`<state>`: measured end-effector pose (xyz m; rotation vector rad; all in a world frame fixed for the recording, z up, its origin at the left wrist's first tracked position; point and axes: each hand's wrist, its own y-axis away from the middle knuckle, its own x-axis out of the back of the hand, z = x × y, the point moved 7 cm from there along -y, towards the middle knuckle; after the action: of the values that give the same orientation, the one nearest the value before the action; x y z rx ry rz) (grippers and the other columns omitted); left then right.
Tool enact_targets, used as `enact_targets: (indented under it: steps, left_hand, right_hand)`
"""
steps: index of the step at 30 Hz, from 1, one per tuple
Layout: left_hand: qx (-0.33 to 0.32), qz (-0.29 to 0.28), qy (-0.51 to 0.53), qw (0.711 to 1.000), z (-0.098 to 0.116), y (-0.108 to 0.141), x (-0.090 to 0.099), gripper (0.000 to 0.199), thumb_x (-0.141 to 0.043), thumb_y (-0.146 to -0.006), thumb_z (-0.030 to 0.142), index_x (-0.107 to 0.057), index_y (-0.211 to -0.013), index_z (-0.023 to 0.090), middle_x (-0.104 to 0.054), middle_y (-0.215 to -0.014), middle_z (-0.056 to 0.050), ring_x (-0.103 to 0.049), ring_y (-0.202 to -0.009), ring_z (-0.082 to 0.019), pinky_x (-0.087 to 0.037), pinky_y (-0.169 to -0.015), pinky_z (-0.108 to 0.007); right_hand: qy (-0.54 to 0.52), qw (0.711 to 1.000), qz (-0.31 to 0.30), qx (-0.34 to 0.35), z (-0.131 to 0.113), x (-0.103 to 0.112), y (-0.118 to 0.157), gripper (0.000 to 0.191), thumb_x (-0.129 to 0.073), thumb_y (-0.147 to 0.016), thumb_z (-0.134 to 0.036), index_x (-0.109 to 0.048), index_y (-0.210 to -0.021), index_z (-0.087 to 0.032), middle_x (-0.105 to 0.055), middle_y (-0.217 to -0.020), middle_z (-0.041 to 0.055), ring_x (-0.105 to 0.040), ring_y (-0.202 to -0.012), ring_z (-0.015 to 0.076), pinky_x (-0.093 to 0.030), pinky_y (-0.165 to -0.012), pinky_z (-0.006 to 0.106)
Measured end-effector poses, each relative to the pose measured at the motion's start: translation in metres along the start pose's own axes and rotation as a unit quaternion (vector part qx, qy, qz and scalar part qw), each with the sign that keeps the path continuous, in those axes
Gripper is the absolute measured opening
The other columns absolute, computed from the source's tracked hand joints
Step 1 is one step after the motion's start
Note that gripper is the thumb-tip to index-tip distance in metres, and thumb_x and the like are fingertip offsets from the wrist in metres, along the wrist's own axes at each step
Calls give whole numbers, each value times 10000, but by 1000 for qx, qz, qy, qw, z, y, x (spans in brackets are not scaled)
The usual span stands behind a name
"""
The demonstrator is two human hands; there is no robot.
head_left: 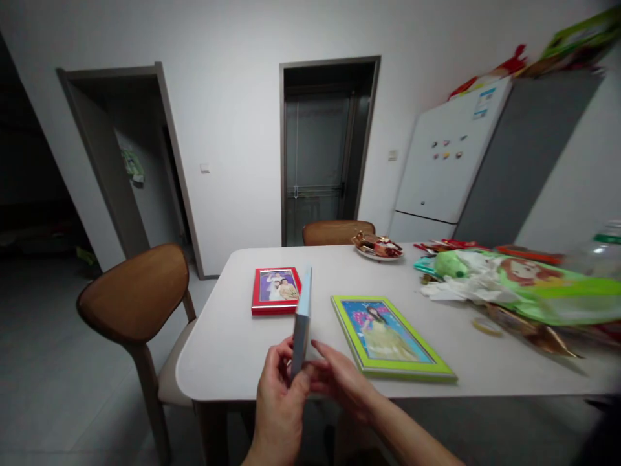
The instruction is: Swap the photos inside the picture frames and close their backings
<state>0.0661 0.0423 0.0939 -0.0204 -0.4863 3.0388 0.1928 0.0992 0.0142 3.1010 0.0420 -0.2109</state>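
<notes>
A thin light-blue picture frame (301,317) is held upright above the table's front edge and seen edge-on, so its face is hidden. My left hand (281,395) grips its lower end, thumb on the near side. Close on the right is my right hand (342,382), its thumb apart from the other fingers, whose tips reach the frame's lower side beside my left thumb. Beyond the held frame lies a red picture frame (256,292) with a photo of people. To the right, a lime-green picture frame (402,373) with a photo of a person in a yellow dress lies flat.
The white table (223,349) has a plate (385,257) of wrapped items at its far edge. On its right lie a green plastic bag (572,298), crumpled tissue (485,275) and a tape roll (486,326). Wooden chairs (140,291) stand left and behind; a fridge (436,162) is back right.
</notes>
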Motion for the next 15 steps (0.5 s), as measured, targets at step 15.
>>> enact_targets:
  steps: [15]
  left_hand:
    - [66, -135, 14, 989, -57, -41, -102, 422, -473, -707, 81, -389, -1117, 131, -580, -1098, -92, -552, -979, -164, -421, -842, -264]
  right_hand:
    - [333, 914, 232, 2, -64, 215, -24, 558, -452, -689, -229, -405, -1220, -62, -672, -823, 54, -614, -652, 145, -465, -606, 224]
